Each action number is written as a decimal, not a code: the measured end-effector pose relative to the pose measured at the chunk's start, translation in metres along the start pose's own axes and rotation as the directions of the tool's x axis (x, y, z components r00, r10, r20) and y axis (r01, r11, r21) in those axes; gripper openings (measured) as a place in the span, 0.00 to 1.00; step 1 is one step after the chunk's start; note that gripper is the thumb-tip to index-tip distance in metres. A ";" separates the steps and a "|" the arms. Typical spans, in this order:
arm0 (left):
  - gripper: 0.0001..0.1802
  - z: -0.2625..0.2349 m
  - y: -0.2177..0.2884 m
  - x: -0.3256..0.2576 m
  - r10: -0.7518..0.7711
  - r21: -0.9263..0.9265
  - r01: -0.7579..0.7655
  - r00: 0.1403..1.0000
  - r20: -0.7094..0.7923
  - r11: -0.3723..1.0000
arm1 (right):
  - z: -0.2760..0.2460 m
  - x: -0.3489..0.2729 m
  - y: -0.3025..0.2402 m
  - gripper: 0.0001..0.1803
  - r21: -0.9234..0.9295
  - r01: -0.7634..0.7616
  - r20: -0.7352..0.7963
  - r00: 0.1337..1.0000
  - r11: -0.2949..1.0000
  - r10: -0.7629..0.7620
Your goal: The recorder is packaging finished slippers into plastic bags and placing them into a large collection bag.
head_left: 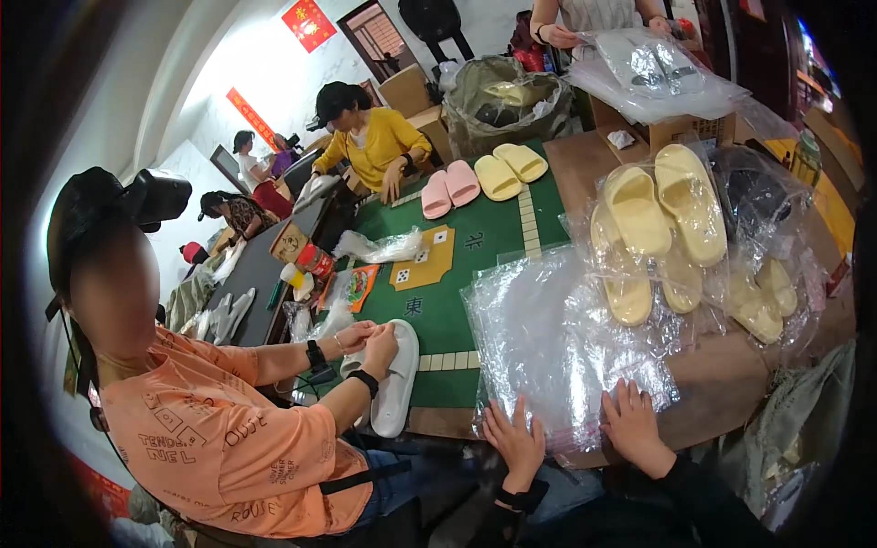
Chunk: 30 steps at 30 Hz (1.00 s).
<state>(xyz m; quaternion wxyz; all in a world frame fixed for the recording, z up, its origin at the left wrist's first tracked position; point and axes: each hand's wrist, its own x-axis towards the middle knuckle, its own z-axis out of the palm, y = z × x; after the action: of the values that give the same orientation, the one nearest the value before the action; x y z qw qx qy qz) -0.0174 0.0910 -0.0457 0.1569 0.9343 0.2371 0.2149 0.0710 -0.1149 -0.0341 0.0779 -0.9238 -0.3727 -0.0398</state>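
Observation:
A stack of transparent plastic bags [557,329] lies at the table's near edge, in front of me. My left hand [516,445] rests on its near left corner with the fingers spread. Farther right, my right hand [635,427] lies flat on the near edge of the same bags, fingers apart, holding nothing. Just beyond the stack, to the right, are cream slippers [638,212] packed in transparent bags, one pair on top of another. More bagged cream slippers [756,306] lie at the far right.
At my left, a person in an orange shirt [219,411] handles white slippers [395,384]. Pink slippers [449,189] and yellow slippers [510,171] stand on the green table mat [493,283], near a person in yellow [370,146]. Another person's hand [557,36] holds bagged grey slippers [647,62].

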 end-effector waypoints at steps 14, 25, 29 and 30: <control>0.27 -0.001 0.001 0.002 0.004 -0.010 -0.004 1.000 -0.006 1.000 | -0.003 0.002 0.000 0.36 -0.008 0.001 -0.006 1.000 1.000 -0.001; 0.27 -0.001 0.002 0.001 -0.008 0.006 0.008 1.000 0.011 1.000 | -0.003 -0.001 0.001 0.37 -0.003 0.007 -0.008 1.000 1.000 -0.007; 0.27 -0.002 0.002 0.000 0.008 0.004 -0.008 1.000 0.005 1.000 | -0.002 -0.001 0.001 0.37 -0.017 0.007 -0.022 1.000 1.000 -0.007; 0.28 -0.002 0.001 0.001 0.010 0.006 -0.010 1.000 0.008 1.000 | -0.002 -0.001 0.001 0.37 -0.017 0.007 -0.022 1.000 1.000 -0.008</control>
<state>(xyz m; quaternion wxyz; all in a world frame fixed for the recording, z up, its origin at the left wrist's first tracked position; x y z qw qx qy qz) -0.0170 0.0910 -0.0435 0.1538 0.9368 0.2327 0.2111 0.0711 -0.1165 -0.0327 0.0740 -0.9226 -0.3749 -0.0534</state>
